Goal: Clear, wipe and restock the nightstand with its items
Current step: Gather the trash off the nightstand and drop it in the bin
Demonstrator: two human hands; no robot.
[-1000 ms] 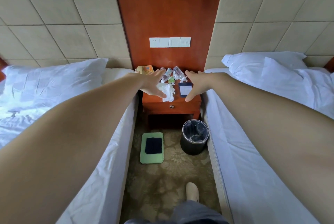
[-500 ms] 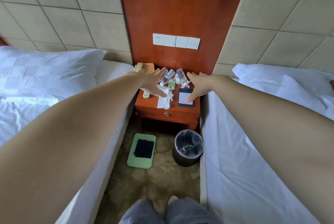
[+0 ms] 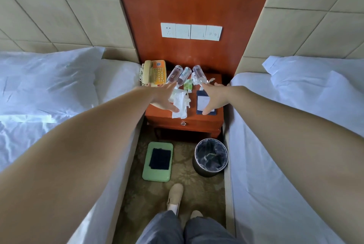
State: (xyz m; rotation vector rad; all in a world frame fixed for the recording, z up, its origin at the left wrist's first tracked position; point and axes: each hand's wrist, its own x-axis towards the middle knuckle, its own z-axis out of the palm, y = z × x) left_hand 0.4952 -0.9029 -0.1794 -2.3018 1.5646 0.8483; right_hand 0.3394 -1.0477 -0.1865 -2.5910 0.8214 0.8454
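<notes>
Head view: the left hand point(image 3: 163, 97) and the right hand point(image 3: 213, 98) are spread flat and hold nothing. They are over the crumpled tissue point(image 3: 180, 106) and the notepad point(image 3: 202, 102) on the wooden nightstand point(image 3: 197, 123) between two beds. Behind them lie three clear bottles point(image 3: 184, 75) beside a telephone point(image 3: 154, 73); the bottles' blue labels are too small to read.

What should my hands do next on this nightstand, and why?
Probably close the left hand on the crumpled tissue right by its thumb. That hand and the right hand are both open and hold nothing, the tissue is loose litter on the nightstand, and a lined bin stands on the floor below it.
</notes>
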